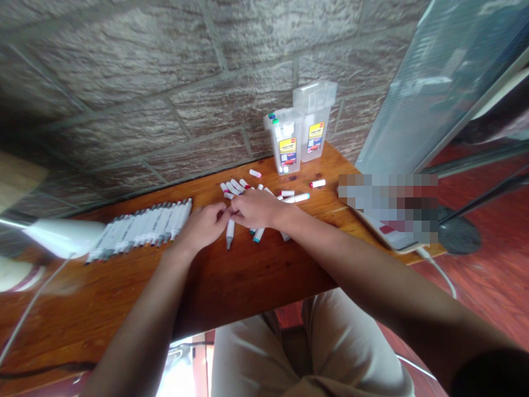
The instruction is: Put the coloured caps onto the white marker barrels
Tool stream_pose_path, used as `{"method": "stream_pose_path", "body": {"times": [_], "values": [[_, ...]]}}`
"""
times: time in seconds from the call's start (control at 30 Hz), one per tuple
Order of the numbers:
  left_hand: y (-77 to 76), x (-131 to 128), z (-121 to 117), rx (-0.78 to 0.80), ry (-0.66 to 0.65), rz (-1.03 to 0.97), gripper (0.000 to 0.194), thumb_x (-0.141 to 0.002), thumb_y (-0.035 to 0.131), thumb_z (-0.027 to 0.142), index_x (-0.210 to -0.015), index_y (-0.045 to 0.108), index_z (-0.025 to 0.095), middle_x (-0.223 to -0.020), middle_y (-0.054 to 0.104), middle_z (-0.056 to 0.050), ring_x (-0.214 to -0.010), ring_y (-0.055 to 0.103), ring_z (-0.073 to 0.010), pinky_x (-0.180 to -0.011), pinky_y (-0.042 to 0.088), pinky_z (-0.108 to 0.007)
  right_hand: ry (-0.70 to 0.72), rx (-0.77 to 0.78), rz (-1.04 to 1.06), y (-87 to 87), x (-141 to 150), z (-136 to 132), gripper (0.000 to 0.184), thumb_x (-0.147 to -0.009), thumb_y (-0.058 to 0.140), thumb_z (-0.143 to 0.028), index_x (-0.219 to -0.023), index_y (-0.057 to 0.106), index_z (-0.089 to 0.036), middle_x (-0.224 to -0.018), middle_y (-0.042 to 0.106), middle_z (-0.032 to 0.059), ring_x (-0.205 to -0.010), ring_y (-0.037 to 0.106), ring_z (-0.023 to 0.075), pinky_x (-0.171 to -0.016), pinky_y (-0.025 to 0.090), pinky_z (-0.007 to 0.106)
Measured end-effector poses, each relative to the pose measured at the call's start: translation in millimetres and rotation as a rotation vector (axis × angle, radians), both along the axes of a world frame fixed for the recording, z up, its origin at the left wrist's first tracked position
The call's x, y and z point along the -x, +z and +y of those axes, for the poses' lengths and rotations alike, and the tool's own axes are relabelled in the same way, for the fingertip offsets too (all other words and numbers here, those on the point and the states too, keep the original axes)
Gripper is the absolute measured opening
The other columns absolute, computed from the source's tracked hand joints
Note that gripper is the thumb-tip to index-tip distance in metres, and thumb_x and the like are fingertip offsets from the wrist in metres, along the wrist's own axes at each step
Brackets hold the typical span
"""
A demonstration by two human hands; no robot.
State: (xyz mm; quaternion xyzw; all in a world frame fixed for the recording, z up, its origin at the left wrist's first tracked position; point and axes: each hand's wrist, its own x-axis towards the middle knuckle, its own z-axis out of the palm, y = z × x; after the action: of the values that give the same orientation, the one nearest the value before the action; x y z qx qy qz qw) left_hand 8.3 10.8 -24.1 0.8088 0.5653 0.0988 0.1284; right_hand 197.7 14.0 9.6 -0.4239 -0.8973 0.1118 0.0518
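Note:
My left hand [209,223] and my right hand [256,208] meet over the table with their fingertips pinched together. A white marker [230,234] with a grey tip sticks out below the fingers, tip toward me. Its upper end is hidden by both hands. Just beyond the hands lie several short white pieces with coloured ends, like marker caps [236,184]. More white markers [258,235], some with teal ends, lie partly under my right hand and wrist. To the left of my left hand, a row of white markers [140,226] lies side by side.
Two clear plastic marker boxes [288,149] stand against the stone wall [198,105]; the front one holds a few markers. A lone red-ended cap [317,183] lies right of the pile. A white lamp [66,237] is at left, a partly blurred device [384,220] at right.

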Motion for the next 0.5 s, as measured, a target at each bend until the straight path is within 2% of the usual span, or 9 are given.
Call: {"method": "stream_pose_path", "body": {"times": [0.5], "values": [[2.7,-2.1,-0.9,0.029,0.019,0.018,0.038,-0.095,0.037,0.045,-0.082,0.062,0.019,-0.081,0.071,-0.009,-0.075,0.065,-0.0237,-0.068,0.042,-0.032,0.015,-0.017,0.024,-2.9,0.0,0.1,0.035,-0.096,0.05,-0.03,-0.112,0.074,-0.01,-0.104,0.077,0.0194,-0.109,0.071,0.0362,-0.085,0.056,0.043]]}}
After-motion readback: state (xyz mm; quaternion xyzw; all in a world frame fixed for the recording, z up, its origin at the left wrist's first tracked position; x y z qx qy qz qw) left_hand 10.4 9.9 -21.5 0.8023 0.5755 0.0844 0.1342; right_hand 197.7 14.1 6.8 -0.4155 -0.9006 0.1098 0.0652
